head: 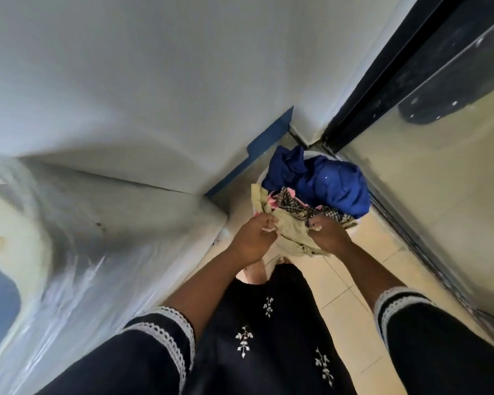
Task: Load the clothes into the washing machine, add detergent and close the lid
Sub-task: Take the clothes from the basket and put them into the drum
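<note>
— Why are you holding it with both hands?
— The pale cloth (293, 233) is tangled in the bucket (354, 225) at centre frame; my left hand (253, 238) and right hand (327, 233) are gripping it together, so it is lifting free toward the washing machine (103, 229) at left.

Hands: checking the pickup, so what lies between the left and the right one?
In the head view, a crumpled beige garment spans the gap; the left hand and right hand each grip an end above the white basket.
</note>
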Motion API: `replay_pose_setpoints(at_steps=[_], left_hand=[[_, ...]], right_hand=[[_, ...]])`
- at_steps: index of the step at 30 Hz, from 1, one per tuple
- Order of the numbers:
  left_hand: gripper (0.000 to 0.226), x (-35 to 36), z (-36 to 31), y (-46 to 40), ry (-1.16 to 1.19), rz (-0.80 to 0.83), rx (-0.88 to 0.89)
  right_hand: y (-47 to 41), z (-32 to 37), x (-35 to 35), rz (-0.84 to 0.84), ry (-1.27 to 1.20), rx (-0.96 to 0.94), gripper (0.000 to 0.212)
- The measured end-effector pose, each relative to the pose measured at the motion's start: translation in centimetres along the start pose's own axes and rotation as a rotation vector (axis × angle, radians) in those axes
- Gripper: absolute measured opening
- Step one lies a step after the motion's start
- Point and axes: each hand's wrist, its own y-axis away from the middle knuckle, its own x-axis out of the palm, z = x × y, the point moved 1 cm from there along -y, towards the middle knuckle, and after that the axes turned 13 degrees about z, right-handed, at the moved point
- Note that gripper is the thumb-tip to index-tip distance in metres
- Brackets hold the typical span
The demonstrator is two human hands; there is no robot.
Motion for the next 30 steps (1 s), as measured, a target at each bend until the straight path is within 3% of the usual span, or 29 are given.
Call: replay_pose_setpoints(at_steps=[6,10,17,20,25,30], left_hand=[[0.024,-0.5,4.2,-4.7,0.130,-0.093,-0.002],[0.023,-0.5,5.2,-3.8,0.148,-0.083,-0.037],[0.026,-0.7,1.6,3.1,0.128,-0.053,-0.056],[0.031,-0.8,-1.0,6.8,0.141,-0.034,-0.036],[0.063,-0.9,-5.8,13.7,0.088,-0.027,0.075],[0.110,-0.6,-8.4,17.9,-0.284,-0.082,0.053]], right_hand=[[-8.5,-1.5,0.5,0.216,0.703,-0.041,0.049],[-8.4,-1.0,1.4,0.198,0.848,-0.043,0.055],[0.9,1.4,-0.2,-0.096,0.254,-0.207,0.026],[8.1,4.8,-1.9,-0.117,0.077,-0.331,0.028],[22.8,12.1,-5.6,-0.123,-0.218,-0.589,0.035],[36.9,17.1,-9.1,-0.112,-0.354,-0.839,0.025]])
